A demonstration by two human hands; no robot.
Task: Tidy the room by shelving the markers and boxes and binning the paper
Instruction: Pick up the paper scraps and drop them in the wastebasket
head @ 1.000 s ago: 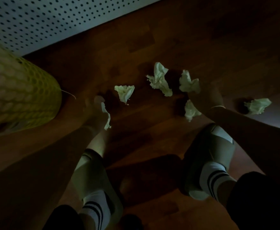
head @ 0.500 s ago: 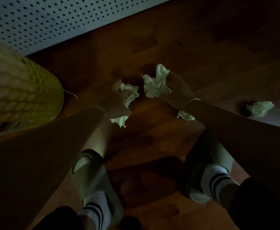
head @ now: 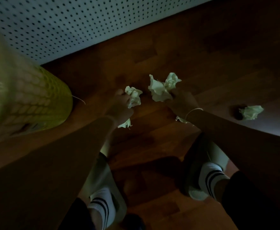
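The room is dim. My left hand is closed on crumpled white paper: one wad sticks out past the fingers and another bit shows under the wrist. My right hand grips a bigger bunch of crumpled paper, and a further scrap peeks out below its wrist. One loose paper ball lies on the wooden floor at the right. A yellow-green mesh bin stands at the left, blurred, close to my left arm.
A white perforated panel runs along the far edge of the floor. My two feet in striped socks and slippers stand below the hands. A pale surface edges in at the right.
Both hands have gathered paper off the floor: the left took the wad in front of it, the right took the large piece beside its first one. The hands now sit closer together.
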